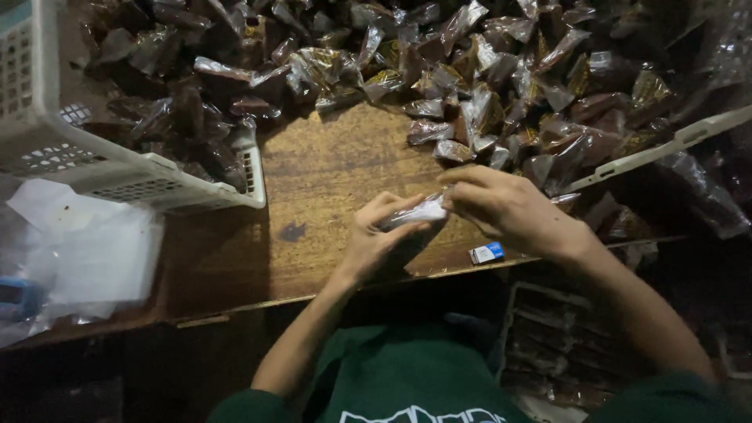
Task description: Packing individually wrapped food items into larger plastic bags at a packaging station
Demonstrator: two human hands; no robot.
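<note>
Two bare hands meet over the front part of a worn brown wooden tabletop [337, 180], both closed on one small clear plastic packet [415, 212] that shows pale and shiny between them. The left hand [376, 239] curls its fingers around the packet's lower end from beneath, thumb laid along the top; the right hand [501, 205] pinches the upper end between fingertips and thumb. The packet is held just above the table's near edge — whether it holds anything inside cannot be told from this view.

Just beside the right wrist, on the table's front edge, lies a small white and blue rectangular object [486, 253]. Behind the hands, across the far side of the table, spreads a large heap of dark brown pieces wrapped in crinkled clear film [501, 86], some wrappers showing yellow print. To the left, a white perforated plastic basket [157, 184] stands on the table corner, filled with more of the same wrapped pieces. A flat white plastic bar [666, 145] slants across the heap at right. At far left rests a stack of empty translucent plastic bags [86, 251]. The person's dark green shirt [407, 376] fills the lower middle — both forearms are bare.
</note>
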